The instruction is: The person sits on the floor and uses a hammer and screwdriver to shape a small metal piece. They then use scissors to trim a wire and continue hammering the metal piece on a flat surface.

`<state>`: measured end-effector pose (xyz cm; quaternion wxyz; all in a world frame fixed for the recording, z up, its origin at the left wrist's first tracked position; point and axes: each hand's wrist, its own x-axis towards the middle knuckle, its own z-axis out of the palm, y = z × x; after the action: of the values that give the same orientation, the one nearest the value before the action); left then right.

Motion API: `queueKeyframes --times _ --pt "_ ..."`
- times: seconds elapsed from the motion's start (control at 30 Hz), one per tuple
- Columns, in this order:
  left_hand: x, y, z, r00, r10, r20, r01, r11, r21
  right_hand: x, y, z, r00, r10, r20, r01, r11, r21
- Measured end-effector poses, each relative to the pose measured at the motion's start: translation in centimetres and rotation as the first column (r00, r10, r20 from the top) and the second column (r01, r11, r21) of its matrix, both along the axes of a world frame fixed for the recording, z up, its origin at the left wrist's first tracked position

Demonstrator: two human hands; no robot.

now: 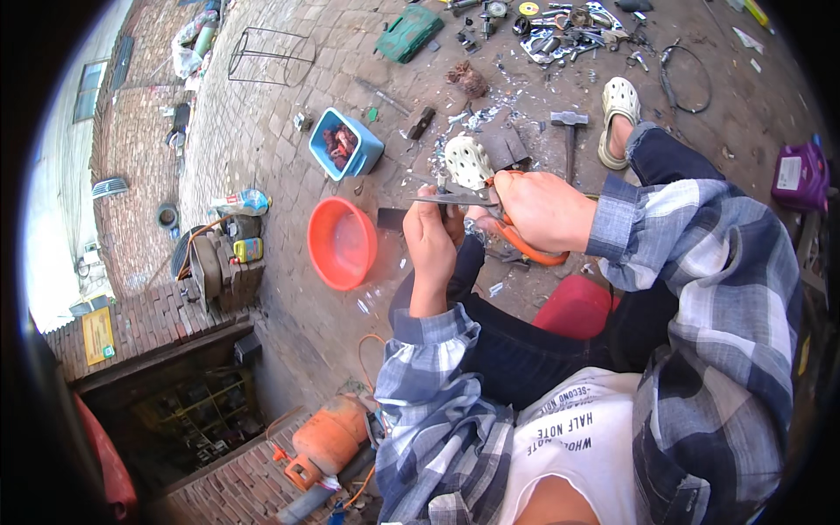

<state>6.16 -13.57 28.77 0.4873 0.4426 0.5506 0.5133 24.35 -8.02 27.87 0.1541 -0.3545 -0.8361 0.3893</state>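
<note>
R hand [544,210] holding orange-handled shears [529,250], L hand [430,245] curled nr blades [446,199], can't tell grip, red basin [325,247] left

Bright daylight, dark fisheye edges

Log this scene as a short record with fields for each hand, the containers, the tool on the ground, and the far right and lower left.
Right hand: grips orange-handled metal scissors
Left hand: raised at the blades; whatever its fingertips hold is too unclear to tell
Containers: light-blue rectangular plastic bucket with reddish-brown pieces inside; round red-orange plastic basin nearer the person
Ground tool: grey-headed hammer, beyond the right hand
Far right: purple plastic jug
Lower left: orange metal cylinder
</note>
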Motion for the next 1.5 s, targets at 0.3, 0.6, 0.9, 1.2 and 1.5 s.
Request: queueKeyframes --times 0.3,0.6,0.9,1.2,1.5 --pt "-1.3 0.3 0.7 0.784 0.045 0.620 0.161 0.949 -0.272 -0.5 1.1 -0.5 0.994 0.105 -0.026 -0.106 0.994 -0.006" --pt "-1.5 0.6 1.0 0.632 -0.045 0.773 0.222 0.967 -0.126 -0.3 1.7 0.3 0.990 0.099 -0.105 -0.117 0.975 -0.186" --pt "-0.3 0.7 0.8 0.951 -0.106 0.291 0.106 0.994 0.017 1.0 2.4 -0.1 0.981 -0.013 -0.193 0.058 0.972 0.230" --pt "-0.4 0.0 0.4 0.968 -0.155 0.200 0.155 0.988 0.016 1.3 2.4 0.7 0.989 0.029 -0.147 0.014 0.959 0.285" --pt "-1.1 -0.1 -0.2 0.964 -0.145 0.224 0.146 0.989 0.014 1.3 2.3 0.1 0.987 0.044 -0.152 0.017 0.926 0.378"
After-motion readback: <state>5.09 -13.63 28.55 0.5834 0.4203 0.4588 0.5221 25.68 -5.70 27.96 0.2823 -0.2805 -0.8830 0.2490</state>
